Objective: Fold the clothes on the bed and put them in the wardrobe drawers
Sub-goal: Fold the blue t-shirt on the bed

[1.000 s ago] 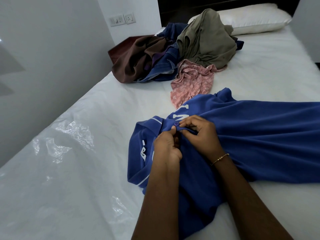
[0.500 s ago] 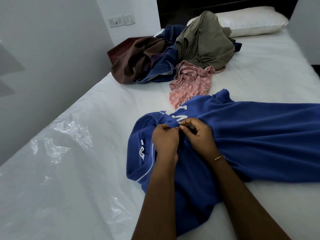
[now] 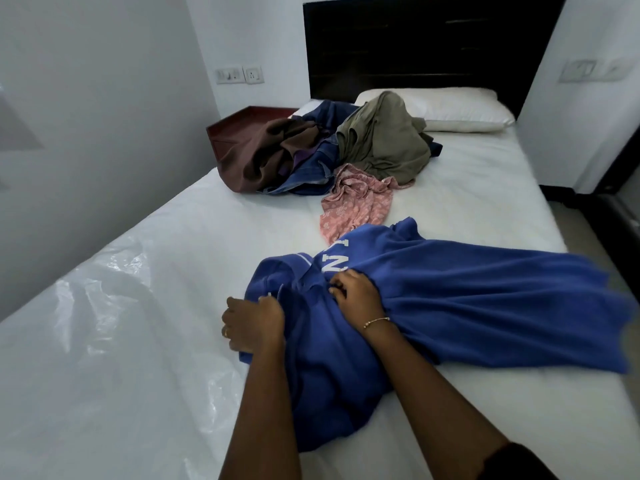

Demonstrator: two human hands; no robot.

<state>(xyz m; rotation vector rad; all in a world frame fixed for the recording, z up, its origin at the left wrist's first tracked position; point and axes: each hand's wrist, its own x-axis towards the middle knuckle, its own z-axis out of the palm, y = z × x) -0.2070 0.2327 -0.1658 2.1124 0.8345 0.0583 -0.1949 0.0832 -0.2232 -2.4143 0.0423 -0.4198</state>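
Both hands have split apart since the earlier frames, when they worked close together at the collar buttons; the view has also tipped up, showing more headboard. Left hand now sits at the near-left edge of the blue polo shirt, fingers curled round a bunch of fabric by the collar. Right hand is further in, approx at the chest area just below the white lettering, fingers curled into the cloth; a thin bracelet shows at the wrist. Shirt lies across the bed, collar end toward the left, body trailing off to the right w/ the hem near the mattress edge. It's rumpled, not yet flattened or folded. Behind it, a pink patterned garment touches the shirt's far edge, and beyond that sits a heap of unfolded clothes, brown, denim and olive, next to a white pillow. Left part of the bed is under clear plastic sheeting. No wardrobe or drawers in view. Risks, as a judgement: tugging the shirt straight could drag the pink garment along; the hem may slip off the right side; slick plastic could let the fabric slide, so the fold ends up crooked.
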